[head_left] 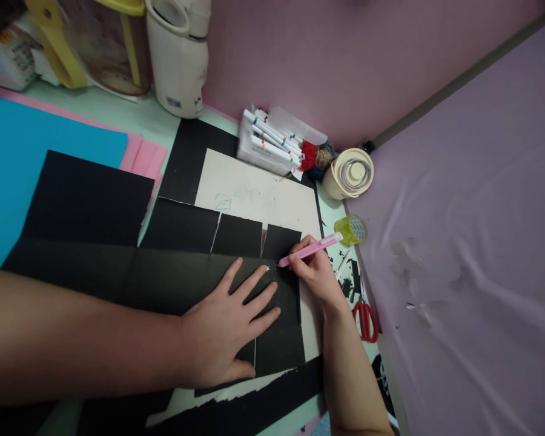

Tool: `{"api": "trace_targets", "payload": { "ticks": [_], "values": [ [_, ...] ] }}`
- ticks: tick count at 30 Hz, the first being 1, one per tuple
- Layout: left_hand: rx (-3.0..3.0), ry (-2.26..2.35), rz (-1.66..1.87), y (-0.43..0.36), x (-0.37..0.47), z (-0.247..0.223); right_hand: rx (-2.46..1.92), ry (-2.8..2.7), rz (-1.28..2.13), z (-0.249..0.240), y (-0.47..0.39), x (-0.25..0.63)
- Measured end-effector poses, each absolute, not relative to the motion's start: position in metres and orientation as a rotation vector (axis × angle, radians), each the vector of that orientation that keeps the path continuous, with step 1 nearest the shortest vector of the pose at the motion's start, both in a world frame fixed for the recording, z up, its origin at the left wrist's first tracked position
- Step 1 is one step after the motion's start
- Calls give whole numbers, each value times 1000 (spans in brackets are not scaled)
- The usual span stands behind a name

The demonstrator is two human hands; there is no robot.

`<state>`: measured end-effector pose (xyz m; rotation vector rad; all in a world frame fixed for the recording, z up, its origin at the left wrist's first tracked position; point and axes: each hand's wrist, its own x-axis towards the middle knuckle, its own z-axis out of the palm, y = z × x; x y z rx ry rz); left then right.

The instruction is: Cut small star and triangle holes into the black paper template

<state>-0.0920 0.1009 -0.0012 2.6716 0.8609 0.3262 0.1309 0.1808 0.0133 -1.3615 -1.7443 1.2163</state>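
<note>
Black paper [168, 272] with several slits along its upper edge lies over a pale board [245, 188]. My left hand [231, 321] rests flat on the paper, its fingers spread and nothing held. To its right, my right hand [315, 269] grips a pink pen-like cutter [313, 248]. The cutter slants down to the left, and its tip meets the black paper just past my left fingertips. A small white star-like mark shows by one left fingertip.
Behind the board are a box of markers [272, 142], yarn balls and a cream container [349, 174]. Green tape [350, 229], black scraps and red scissors [366, 321] lie at the right. A white bottle [179, 66] and blue paper [49, 130] are at the left.
</note>
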Motion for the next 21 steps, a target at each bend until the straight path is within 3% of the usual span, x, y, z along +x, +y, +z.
{"api": "trace_targets", "payload": {
  "ticks": [7, 17, 21],
  "values": [
    [2673, 866, 299, 101, -92, -1, -1273, -1623, 1308, 14, 185, 137],
    [2686, 850, 253, 102, -93, 0, -1413, -1435, 910, 13, 150, 113],
    [2668, 797, 230, 104, -93, -2, -1511, -1426, 925, 4, 137, 110]
  ]
}}
